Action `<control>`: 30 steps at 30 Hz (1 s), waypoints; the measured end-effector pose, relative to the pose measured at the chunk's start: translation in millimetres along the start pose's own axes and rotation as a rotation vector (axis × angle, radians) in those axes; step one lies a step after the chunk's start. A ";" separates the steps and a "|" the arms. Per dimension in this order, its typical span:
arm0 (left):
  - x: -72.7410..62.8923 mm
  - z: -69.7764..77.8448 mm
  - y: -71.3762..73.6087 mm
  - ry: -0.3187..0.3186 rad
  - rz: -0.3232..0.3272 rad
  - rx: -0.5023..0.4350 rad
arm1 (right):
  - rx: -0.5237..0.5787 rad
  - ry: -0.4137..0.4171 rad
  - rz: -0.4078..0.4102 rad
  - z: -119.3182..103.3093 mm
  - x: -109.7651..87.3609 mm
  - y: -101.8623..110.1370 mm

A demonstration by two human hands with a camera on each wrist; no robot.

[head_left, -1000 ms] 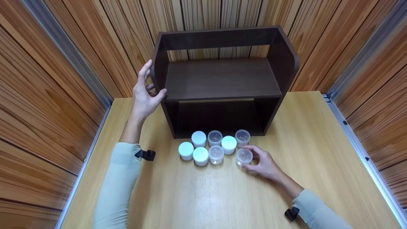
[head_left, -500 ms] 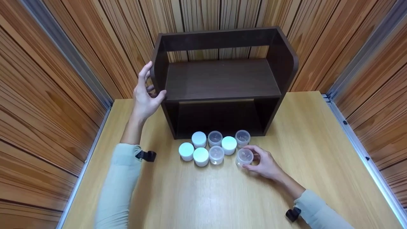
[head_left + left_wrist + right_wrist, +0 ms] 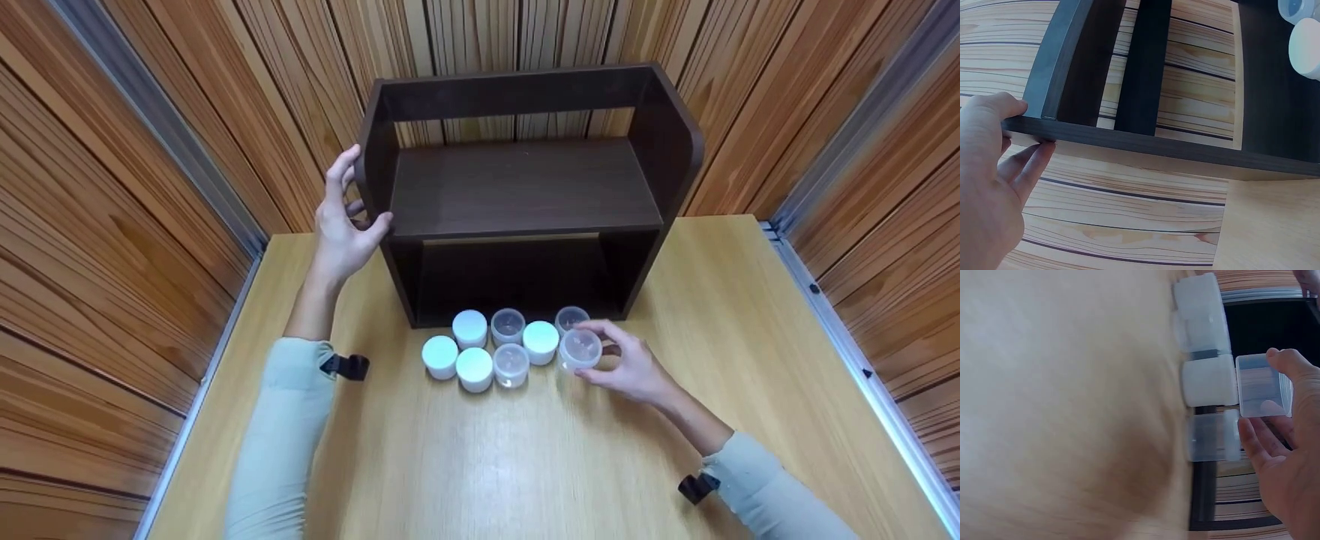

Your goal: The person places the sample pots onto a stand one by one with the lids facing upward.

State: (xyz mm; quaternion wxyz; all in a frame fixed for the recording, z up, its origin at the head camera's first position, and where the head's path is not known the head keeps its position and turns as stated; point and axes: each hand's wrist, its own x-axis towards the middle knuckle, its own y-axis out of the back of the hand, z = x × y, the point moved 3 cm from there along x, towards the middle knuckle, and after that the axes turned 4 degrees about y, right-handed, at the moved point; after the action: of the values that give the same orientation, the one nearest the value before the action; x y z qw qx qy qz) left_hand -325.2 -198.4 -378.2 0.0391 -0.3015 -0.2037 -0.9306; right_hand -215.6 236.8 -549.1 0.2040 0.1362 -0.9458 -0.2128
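Observation:
A dark brown two-tier shelf (image 3: pixel 525 187) stands at the back of the table. My left hand (image 3: pixel 343 217) grips the edge of its left side panel (image 3: pixel 1145 143), thumb on one face and fingers on the other. Between the thumb and fingers of my right hand (image 3: pixel 630 366) is a small clear plastic jar (image 3: pixel 580 349), raised above the tabletop; the right wrist view shows this jar (image 3: pixel 1261 385) higher than the ones standing behind it. Another clear jar (image 3: pixel 571 316) stands just beyond, partly hidden by the held one.
Left of the right hand, several small jars stand close together before the shelf: white-lidded ones (image 3: pixel 475 369) and clear ones (image 3: pixel 511 365). The lower compartment (image 3: pixel 517 277) opens behind them. Wood-panelled walls (image 3: pixel 750 97) enclose the table (image 3: pixel 480 465).
My right hand has lifted the clear jar off the table and moved it slightly toward the shelf. The left hand keeps its grip on the side panel.

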 end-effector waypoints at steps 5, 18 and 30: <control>-0.5 0.3 -0.4 0.005 -0.007 0.007 | -0.001 0.022 0.007 -10.1 10.1 8.1; 0.9 -2.9 -2.4 -0.021 0.018 -0.021 | 0.053 0.139 0.047 -40.0 35.5 21.1; -0.3 -2.4 -1.3 -0.017 0.006 -0.017 | 0.098 0.170 0.051 -72.2 67.7 33.3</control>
State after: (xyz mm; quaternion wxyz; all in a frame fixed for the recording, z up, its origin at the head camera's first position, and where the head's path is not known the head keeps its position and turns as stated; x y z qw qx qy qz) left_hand -326.6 -198.2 -380.6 0.0376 -0.3102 -0.1953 -0.9296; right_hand -248.8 217.4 -452.0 0.2821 0.1396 -0.9374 -0.1488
